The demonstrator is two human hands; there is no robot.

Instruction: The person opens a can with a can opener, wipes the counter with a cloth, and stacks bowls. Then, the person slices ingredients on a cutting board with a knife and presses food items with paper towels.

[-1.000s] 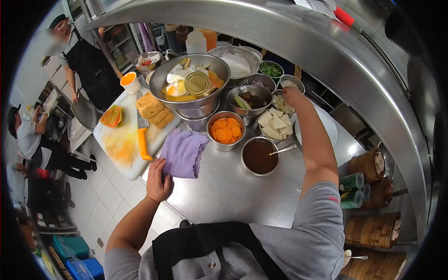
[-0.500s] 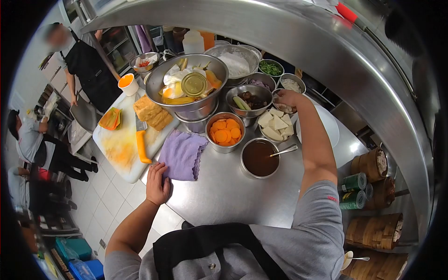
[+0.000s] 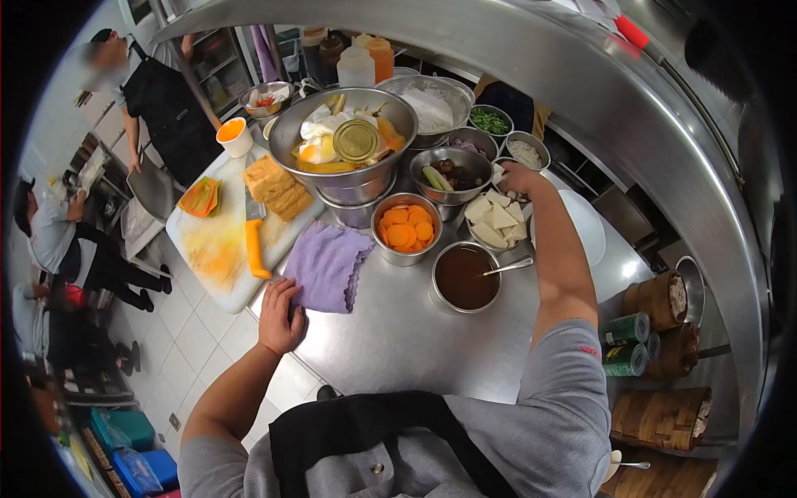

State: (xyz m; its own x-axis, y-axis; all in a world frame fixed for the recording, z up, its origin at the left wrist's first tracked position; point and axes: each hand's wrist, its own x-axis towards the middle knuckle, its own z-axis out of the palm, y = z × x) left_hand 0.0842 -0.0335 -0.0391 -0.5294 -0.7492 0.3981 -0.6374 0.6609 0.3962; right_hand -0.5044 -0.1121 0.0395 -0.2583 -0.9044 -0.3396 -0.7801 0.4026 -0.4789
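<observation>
Right hand (image 3: 521,180) at pale pieces (image 3: 498,173), beyond white slabs (image 3: 496,220); finger closure hidden, cannot tell. Left hand (image 3: 281,317) rests on table (image 3: 398,340) edge by purple cloth (image 3: 328,270), gripping nothing. Low right arm (image 3: 560,257) could catch spoon (image 3: 510,265), spilling sauce (image 3: 461,282); left hand sliding forward could nudge knife (image 3: 256,249).

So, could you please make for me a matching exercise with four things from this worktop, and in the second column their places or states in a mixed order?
Column one
1. Knife
2. Cloth
3. Round tin
4. Brown liquid

Column two
A. Has a spoon leaning in it
B. In the large steel bowl
C. On the cutting board, with a yellow-orange handle
D. Purple, next to the left hand

Right pairs: 1-C, 2-D, 3-B, 4-A
</observation>
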